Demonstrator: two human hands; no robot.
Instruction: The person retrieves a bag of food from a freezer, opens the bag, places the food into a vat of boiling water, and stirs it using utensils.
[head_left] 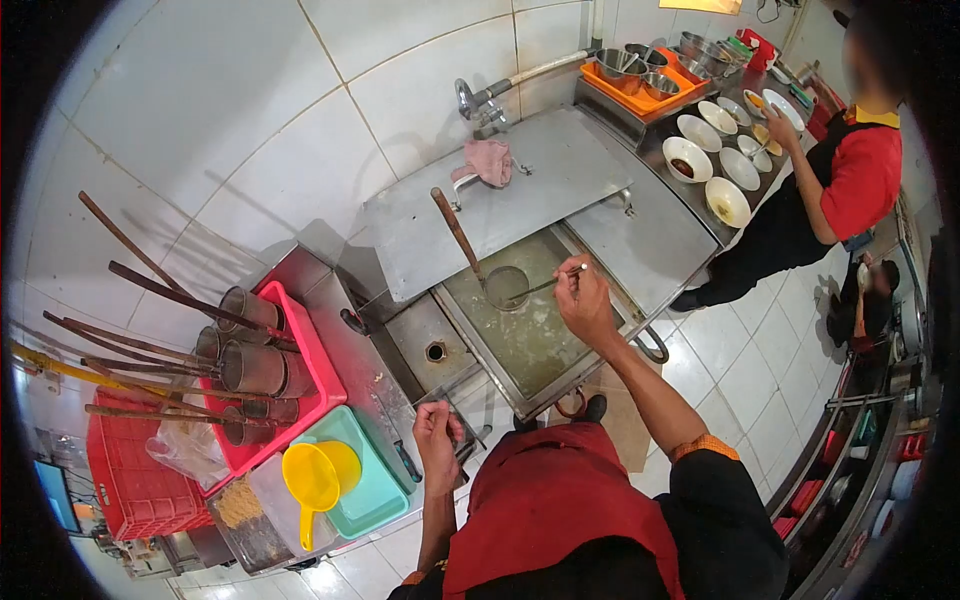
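Observation:
My right hand [585,303] is closed around thin chopsticks [545,287], whose far ends reach into a round noodle strainer [507,290]. The strainer sits in a vat of cloudy greenish water [540,345], its wooden handle [456,228] tilted up against the metal lid [540,165]. What lies inside the strainer is too small to make out. My left hand [437,438] hangs in front of the steel counter, its fingers curled in, with nothing visible in them. Beside it is the small drain basin [420,345].
On the left, a pink tub [325,385] holds several strainers, near a yellow dipper [318,475] in a turquoise tray [375,500]. A pink cloth [487,163] lies on the lid. At right, a co-worker [845,180] stands by several white bowls [740,168].

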